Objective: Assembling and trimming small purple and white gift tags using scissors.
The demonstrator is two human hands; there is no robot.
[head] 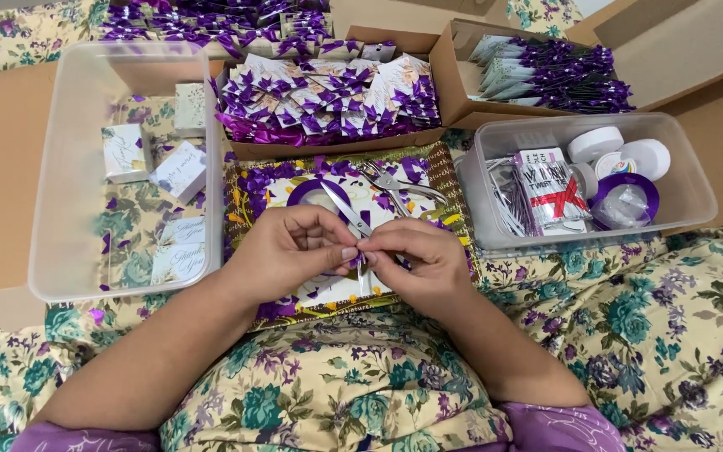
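Observation:
My left hand (290, 251) and my right hand (418, 261) meet fingertip to fingertip over a decorated tray (453, 219) on my lap. Between the fingers they pinch a small purple ribbon piece (358, 254), mostly hidden. Just beyond the fingers on the tray lie scissors (346, 209), a metal hole punch (395, 186) and a purple ribbon roll (315, 192), among purple ribbon scraps.
A clear plastic tub (69, 167) at left holds small white boxes and cards. A cardboard box (328, 100) behind the tray is full of purple-bowed tags; another (546, 71) stands at right. A clear tub (679, 176) at right holds tape rolls, twist ties and ribbon.

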